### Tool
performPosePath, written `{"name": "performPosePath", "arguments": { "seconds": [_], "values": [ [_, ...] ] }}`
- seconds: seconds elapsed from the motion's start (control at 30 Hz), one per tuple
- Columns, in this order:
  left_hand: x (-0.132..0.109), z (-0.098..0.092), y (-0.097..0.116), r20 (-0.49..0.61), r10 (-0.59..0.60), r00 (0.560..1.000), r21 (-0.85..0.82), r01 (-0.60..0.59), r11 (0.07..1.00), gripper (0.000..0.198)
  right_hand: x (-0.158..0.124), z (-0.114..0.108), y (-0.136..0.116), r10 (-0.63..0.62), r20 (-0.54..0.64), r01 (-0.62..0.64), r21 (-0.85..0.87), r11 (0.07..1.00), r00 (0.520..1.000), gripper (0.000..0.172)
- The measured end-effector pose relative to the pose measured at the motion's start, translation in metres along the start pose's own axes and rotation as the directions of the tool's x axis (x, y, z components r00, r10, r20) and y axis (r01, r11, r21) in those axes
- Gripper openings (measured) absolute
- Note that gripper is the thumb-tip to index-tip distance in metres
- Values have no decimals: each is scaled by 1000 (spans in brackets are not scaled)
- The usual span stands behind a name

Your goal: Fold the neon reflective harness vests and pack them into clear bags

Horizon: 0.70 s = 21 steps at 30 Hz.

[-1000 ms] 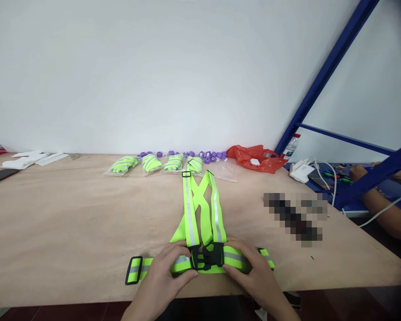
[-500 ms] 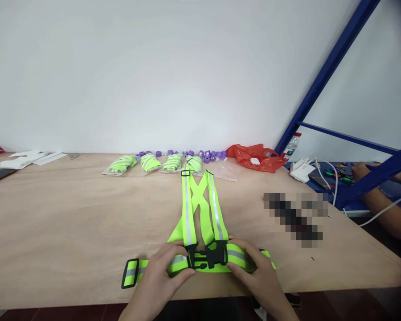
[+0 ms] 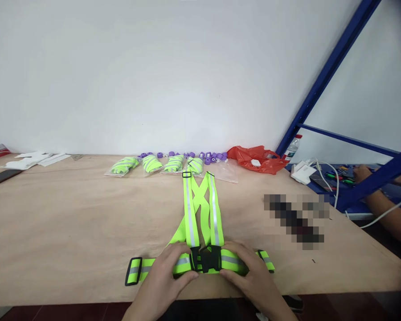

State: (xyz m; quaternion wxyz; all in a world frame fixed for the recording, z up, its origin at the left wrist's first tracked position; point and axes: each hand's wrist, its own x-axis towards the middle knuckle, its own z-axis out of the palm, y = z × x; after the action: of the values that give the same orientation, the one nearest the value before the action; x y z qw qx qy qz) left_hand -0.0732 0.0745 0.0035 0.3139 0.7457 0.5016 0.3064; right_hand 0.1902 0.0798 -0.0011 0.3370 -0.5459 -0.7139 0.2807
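Note:
A yellow-green harness [image 3: 214, 209] with silver stripes lies on the wooden table, its two straps crossing near the top. My left hand [image 3: 163, 274] pinches the left half of the black buckle [image 3: 211, 259] and the belt beside it. On the other side, my right hand [image 3: 249, 272] grips the buckle's right half by its edge. The prongs are mostly inside the right half, with a narrow gap between the halves. A black slider [image 3: 133, 271] sits at the belt's left end, left of my left hand.
Bagged reflective straps [image 3: 124, 165] and purple pieces [image 3: 214, 158] line the wall. A red bag [image 3: 259, 159] lies behind at the right, near a blue frame [image 3: 324, 80]. Another person's arm [image 3: 384, 209] shows at far right. White papers [image 3: 28, 159] lie at far left.
The two buckle halves have come closer, and the prongs have entered the right half. My right hand has moved left, and my left hand slightly right.

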Motion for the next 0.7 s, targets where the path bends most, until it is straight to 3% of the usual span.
{"name": "performPosePath", "arguments": {
  "seconds": [0.13, 0.27, 0.43, 0.6, 0.7],
  "values": [
    [1, 1, 5, 0, -8, 1000, 3, 8, 1000, 30, 3, 4, 2, -30, 68, 34, -66, 997, 997, 38],
    [2, 3, 12, -26, -2, 1000, 29, 3, 1000, 32, 3, 6, 1, -57, 56, 64, -135, 989, 997, 36],
    [0, 6, 13, -55, 47, 997, 125, -40, 991, 34, 4, 10, 5, -198, 28, 200, -169, 965, 980, 31],
    [0, 11, 6, -111, 248, 962, 322, -202, 925, 41, 2, 17, 11, -400, -38, 375, -276, 885, 916, 37],
    [-8, 0, 4, -168, 335, 927, 405, -245, 881, 47, 1, 8, 20, -515, -88, 452, -373, 811, 852, 47]
  ]
}}
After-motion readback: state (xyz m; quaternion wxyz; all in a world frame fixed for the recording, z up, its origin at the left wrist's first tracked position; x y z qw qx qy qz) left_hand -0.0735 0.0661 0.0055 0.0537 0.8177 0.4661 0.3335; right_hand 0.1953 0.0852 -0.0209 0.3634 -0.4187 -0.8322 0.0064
